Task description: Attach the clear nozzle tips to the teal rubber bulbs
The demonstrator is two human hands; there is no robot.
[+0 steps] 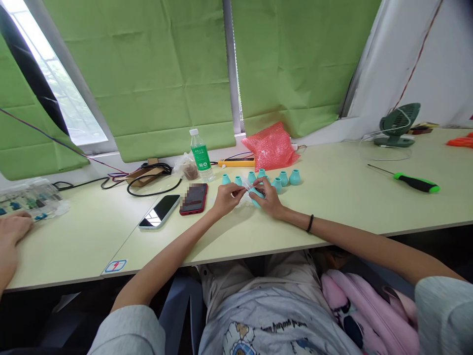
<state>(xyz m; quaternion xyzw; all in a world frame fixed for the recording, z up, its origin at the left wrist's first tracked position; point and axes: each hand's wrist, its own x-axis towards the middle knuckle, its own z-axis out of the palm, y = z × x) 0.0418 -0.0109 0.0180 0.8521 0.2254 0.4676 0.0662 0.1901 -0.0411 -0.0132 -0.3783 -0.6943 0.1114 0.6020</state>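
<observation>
My left hand (pixel 226 197) and my right hand (pixel 269 198) meet over the pale desk (pixel 332 207), both pinching a small clear plastic bag (pixel 247 186) between the fingertips. A teal cone-shaped piece (pixel 256 197) lies under my right fingers, partly hidden. Just behind the hands stands a row of several small teal cones (pixel 284 177). Some crumpled clear plastic (pixel 242 201) lies on the desk between the hands.
Two phones lie left of my hands, a red-cased phone (pixel 193 198) and a pale one (pixel 160 211). Behind are a green-labelled water bottle (pixel 201 157), pink bubble wrap (pixel 271 145), black cables (pixel 148 177), a green-handled screwdriver (pixel 416 182) and a small fan (pixel 397 125). Another person's hand (pixel 13 231) rests at far left.
</observation>
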